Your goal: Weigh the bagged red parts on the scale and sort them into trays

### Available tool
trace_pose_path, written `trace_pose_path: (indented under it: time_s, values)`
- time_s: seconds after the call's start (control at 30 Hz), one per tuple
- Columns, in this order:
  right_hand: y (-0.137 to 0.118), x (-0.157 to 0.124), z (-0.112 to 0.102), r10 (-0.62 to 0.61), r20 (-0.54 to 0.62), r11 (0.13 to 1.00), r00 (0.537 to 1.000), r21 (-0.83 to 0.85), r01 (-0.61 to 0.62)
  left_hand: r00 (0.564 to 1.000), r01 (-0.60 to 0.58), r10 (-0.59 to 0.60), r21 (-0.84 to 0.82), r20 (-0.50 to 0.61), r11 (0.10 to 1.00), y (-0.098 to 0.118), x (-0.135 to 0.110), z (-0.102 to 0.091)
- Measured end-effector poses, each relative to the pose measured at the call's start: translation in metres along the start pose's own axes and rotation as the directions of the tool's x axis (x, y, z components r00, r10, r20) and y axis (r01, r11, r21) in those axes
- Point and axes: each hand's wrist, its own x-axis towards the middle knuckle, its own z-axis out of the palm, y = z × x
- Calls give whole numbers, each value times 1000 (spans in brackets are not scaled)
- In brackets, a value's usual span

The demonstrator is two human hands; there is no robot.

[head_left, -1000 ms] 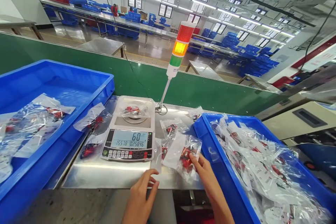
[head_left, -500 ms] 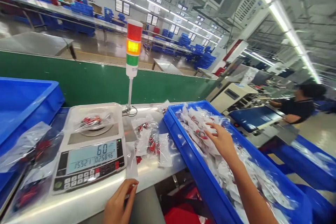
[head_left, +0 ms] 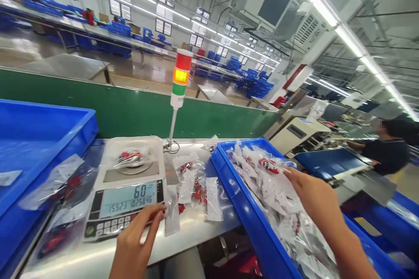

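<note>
Inside the upper part of the blue tray point(head_left: 240, 200) on your right, a clear bag point(head_left: 269, 165) with a red, black and white item lies at your fingertips, over the heap of other bags. Its plastic is shiny and crinkled, and glare and folds make the item's shape hard to make out. Your right hand point(head_left: 312, 192) reaches over the heap with its fingers stretched forward and close together; the back of the hand hides the thumb side, so whether you pinch the bag's edge or only touch it, I cannot tell. Your forearm covers part of the heap, and the tray's lower end is cut off.

Your left hand point(head_left: 135, 235) is half curled, thumb and forefinger a little apart, with nothing visible between them. It hangs over the near right corner of the scale point(head_left: 111, 176), hiding some keys. Another bag point(head_left: 131, 156) rests on the scale's plate; the display point(head_left: 129, 198) shows 60 on top, while the smaller lower figures are hard to read.

Between scale and tray, more bags point(head_left: 198, 192) overlap on the metal table point(head_left: 193, 235). Behind, the light tower point(head_left: 181, 76) glows amber. Far right, a co-worker point(head_left: 388, 152) is blurred.
</note>
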Motion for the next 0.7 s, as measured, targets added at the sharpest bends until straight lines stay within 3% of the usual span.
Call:
trace_pose_path:
  time_s: [0.13, 0.27, 0.37, 0.47, 0.6, 0.7]
  values:
    - [-48, 30, -13, -90, -133, 955, 987, 270, 123, 966, -183, 216, 217, -139, 959, 9, 65, -39]
    - [-126, 50, -26, -224, -94, 718, 970, 657, 230, 961, -235, 272, 387, -43, 892, -6, 115, -64]
    - [-172, 58, -29, -294, -67, 579, 954, 781, 233, 974, -224, 214, 436, 73, 871, -26, 128, -70]
    - [-201, 63, -27, -324, -65, 460, 944, 861, 217, 963, -263, 219, 390, 155, 882, -44, 126, -69]
    - [-230, 70, -23, -341, -82, 313, 937, 930, 195, 965, -255, 226, 273, 134, 927, -52, 130, -61]
    - [-255, 77, -23, -358, -110, 204, 927, 960, 193, 979, -204, 197, 234, 53, 951, -45, 145, -64]
